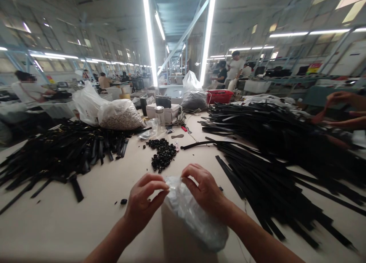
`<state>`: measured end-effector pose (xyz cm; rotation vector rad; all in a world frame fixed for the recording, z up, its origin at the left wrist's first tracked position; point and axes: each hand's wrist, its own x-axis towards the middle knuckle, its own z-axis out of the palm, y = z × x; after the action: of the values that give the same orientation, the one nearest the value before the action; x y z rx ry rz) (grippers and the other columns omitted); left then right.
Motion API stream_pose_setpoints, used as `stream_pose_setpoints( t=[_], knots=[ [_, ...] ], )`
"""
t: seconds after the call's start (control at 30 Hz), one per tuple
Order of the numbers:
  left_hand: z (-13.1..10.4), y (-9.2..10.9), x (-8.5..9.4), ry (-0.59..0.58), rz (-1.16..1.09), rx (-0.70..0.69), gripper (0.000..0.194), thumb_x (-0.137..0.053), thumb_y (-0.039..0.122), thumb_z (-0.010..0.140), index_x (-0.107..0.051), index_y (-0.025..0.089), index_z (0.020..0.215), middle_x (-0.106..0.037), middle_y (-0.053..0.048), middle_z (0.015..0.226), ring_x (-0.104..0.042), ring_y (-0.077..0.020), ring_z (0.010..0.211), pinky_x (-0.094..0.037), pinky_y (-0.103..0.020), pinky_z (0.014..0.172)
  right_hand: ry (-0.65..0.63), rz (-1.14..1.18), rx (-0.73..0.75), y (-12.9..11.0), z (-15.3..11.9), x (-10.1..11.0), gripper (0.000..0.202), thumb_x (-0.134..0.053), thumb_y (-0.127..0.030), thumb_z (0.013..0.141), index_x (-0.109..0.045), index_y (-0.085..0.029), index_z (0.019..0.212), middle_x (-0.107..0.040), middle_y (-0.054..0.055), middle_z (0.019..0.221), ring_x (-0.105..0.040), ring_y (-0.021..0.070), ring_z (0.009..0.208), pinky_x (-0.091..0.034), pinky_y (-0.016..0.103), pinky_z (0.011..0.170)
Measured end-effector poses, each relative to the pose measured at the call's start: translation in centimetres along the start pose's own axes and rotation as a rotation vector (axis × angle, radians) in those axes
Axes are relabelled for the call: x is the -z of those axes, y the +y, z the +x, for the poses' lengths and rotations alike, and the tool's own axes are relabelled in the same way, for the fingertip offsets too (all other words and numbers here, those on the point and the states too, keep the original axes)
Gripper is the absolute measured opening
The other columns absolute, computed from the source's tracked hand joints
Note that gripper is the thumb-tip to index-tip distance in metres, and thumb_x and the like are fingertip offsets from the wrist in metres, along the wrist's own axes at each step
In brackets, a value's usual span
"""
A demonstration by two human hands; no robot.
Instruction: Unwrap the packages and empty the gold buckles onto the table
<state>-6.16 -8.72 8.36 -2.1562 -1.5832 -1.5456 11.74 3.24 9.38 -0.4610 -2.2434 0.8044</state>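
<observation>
A clear plastic bag [197, 221] with pale contents hangs or lies in front of me at the table's near side; what fills it cannot be made out. My left hand [144, 198] pinches the bag's top edge between thumb and fingers. On the other side of the opening, my right hand [200, 183] grips the same edge, its forearm passing over the bag's right side. Just beyond both hands lies a pile of small black loops [163, 154]. A few stray black pieces [123, 201] rest left of my left hand.
Black strips [257, 171] heap up on the right, and more black straps [57, 152] on the left. Behind stand a filled plastic bag [120, 112], a glass jar [159, 116], a white box [168, 114] and a red basket [220, 96]. Another person's hands [345, 103] show at the right edge.
</observation>
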Motion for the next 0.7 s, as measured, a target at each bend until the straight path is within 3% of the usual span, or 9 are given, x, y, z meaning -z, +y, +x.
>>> stream_pose_setpoints(
  t=[0.07, 0.2, 0.33, 0.43, 0.6, 0.7],
  knots=[
    [0.1, 0.3, 0.3, -0.031, 0.068, -0.062, 0.021, -0.067, 0.010, 0.085, -0.067, 0.022, 0.103, -0.064, -0.003, 0.090, -0.063, -0.0123, 0.078, -0.050, -0.022, 0.071, -0.004, 0.013, -0.035, 0.0, 0.1, -0.1, 0.013, -0.056, -0.013, 0.089, -0.056, -0.019, 0.078, -0.060, 0.001, 0.078, -0.053, 0.0170, 0.078, -0.040, 0.030, 0.072],
    [0.7, 1.0, 0.3, -0.230, 0.207, -0.163, 0.027, -0.061, 0.014, 0.089, -0.068, 0.026, 0.112, -0.064, -0.001, 0.082, -0.059, -0.0112, 0.066, -0.045, -0.021, 0.061, -0.010, 0.021, -0.073, -0.1, 0.4, 0.0, 0.014, -0.058, -0.014, 0.088, -0.056, -0.019, 0.074, -0.060, 0.001, 0.076, -0.054, 0.0158, 0.075, -0.040, 0.028, 0.069],
    [1.6, 2.1, -0.6, -0.373, 0.373, -0.240, 0.017, -0.061, 0.020, 0.087, -0.072, 0.028, 0.097, -0.062, 0.001, 0.074, -0.052, -0.0121, 0.059, -0.037, -0.024, 0.057, -0.045, 0.041, -0.130, -0.2, 1.1, 0.3, 0.013, -0.059, -0.014, 0.086, -0.060, -0.018, 0.074, -0.061, 0.000, 0.074, -0.055, 0.0142, 0.071, -0.040, 0.027, 0.067],
    [1.8, 3.3, -1.6, -0.408, 0.334, -0.189, 0.013, -0.063, 0.016, 0.083, -0.069, 0.027, 0.079, -0.057, 0.003, 0.068, -0.046, -0.0115, 0.054, -0.030, -0.026, 0.051, -0.071, 0.047, -0.134, -0.3, 1.7, 0.4, 0.012, -0.060, -0.013, 0.085, -0.062, -0.018, 0.074, -0.062, -0.001, 0.073, -0.055, 0.0136, 0.070, -0.039, 0.026, 0.066],
    [2.0, 5.3, -2.5, -0.613, 0.300, -0.283, 0.013, -0.058, 0.015, 0.085, -0.065, 0.024, 0.090, -0.064, 0.000, 0.081, -0.050, -0.0135, 0.054, -0.027, -0.029, 0.046, -0.093, 0.015, -0.118, -0.3, 2.4, 0.4, 0.009, -0.064, -0.014, 0.085, -0.067, -0.018, 0.078, -0.064, -0.001, 0.073, -0.055, 0.0124, 0.069, -0.039, 0.024, 0.065],
    [2.5, 5.8, -2.5, -0.715, 0.263, -0.216, 0.008, -0.060, 0.014, 0.081, -0.063, 0.022, 0.083, -0.064, -0.001, 0.082, -0.054, -0.0136, 0.056, -0.032, -0.027, 0.047, -0.102, -0.038, -0.105, -0.1, 2.5, 0.6, 0.008, -0.065, -0.015, 0.085, -0.068, -0.018, 0.078, -0.065, -0.001, 0.074, -0.054, 0.0121, 0.069, -0.038, 0.024, 0.065]
  ],
)
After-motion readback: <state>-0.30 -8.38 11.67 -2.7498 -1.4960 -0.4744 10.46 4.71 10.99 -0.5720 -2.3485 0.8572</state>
